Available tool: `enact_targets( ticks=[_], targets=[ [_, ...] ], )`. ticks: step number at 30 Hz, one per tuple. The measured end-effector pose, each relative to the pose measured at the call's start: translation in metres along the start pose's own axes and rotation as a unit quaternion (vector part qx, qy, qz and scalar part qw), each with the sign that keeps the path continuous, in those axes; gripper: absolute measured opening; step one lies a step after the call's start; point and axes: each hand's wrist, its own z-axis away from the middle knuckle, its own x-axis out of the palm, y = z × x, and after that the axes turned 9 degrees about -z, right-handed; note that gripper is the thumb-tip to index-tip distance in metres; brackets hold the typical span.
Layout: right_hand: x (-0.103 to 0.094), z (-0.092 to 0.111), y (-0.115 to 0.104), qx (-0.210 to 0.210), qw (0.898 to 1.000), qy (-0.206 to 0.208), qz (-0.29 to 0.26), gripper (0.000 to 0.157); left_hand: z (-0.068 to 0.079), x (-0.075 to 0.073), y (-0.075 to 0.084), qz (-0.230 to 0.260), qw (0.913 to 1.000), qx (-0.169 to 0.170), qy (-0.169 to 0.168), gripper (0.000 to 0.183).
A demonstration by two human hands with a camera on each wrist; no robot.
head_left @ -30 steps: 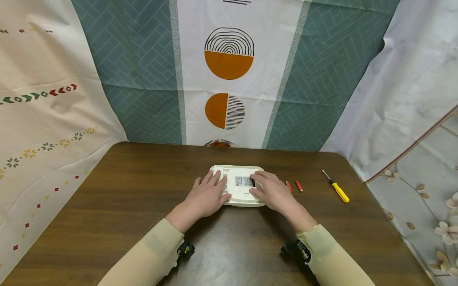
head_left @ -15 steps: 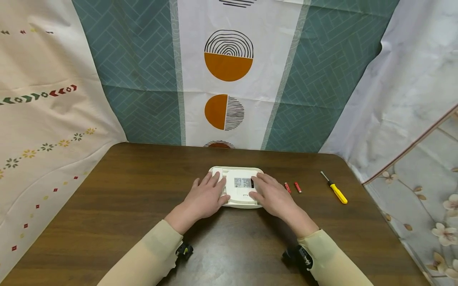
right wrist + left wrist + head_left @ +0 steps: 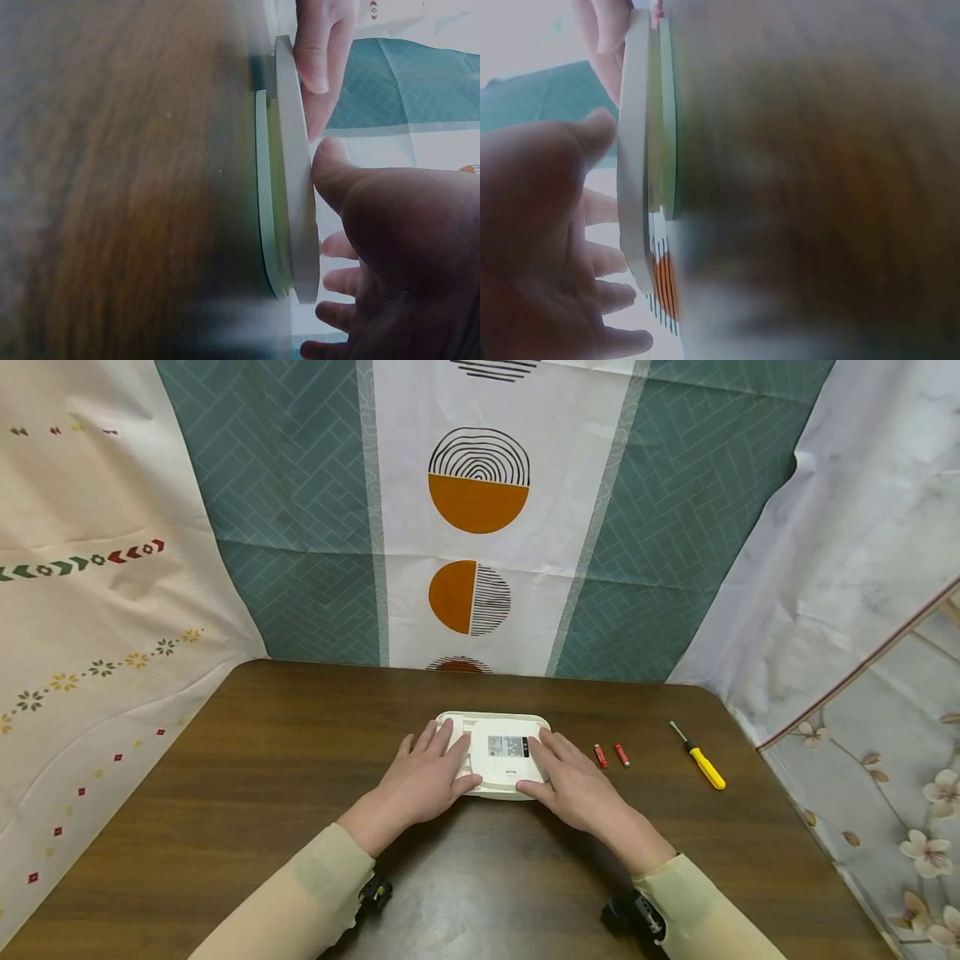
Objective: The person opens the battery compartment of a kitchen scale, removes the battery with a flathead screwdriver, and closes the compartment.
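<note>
A flat white device with rounded corners lies on the table, a printed label on its upward side. From the wrist views, a pale green plate shows beneath the white body, against the table. My left hand rests on the device's left end with fingers spread and its thumb by the near edge. On the other end lies my right hand, its fingers over the right edge area and its thumb near the front rim. The left fingers hide part of a recessed strip at that end.
Two small red batteries lie just right of the right hand. Farther right is a screwdriver with a yellow handle. The brown wooden table is bordered by patterned curtains at the back and sides.
My right thumb has shifted toward the device's near edge. The left hand stays on the left end. The whole scene sits slightly lower in the head view.
</note>
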Motion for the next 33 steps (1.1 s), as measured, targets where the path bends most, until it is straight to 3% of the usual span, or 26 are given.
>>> enact_targets(
  ticks=[11, 22, 33],
  targets=[
    [0.005, 0.006, 0.001, -0.002, 1.0, -0.028, -0.003, 0.103, 0.009, 0.002, 0.0, 0.0, 1.0, 0.005, -0.004, 0.09],
    [0.009, 0.009, 0.003, -0.022, 1.0, -0.017, -0.003, 0.098, 0.011, 0.005, -0.001, 0.009, 0.9999, 0.011, -0.01, 0.089],
    [0.011, 0.008, 0.004, -0.052, 0.998, 0.015, 0.016, 0.09, 0.008, 0.006, 0.002, -0.045, 0.9965, 0.041, 0.057, 0.08]
  ],
)
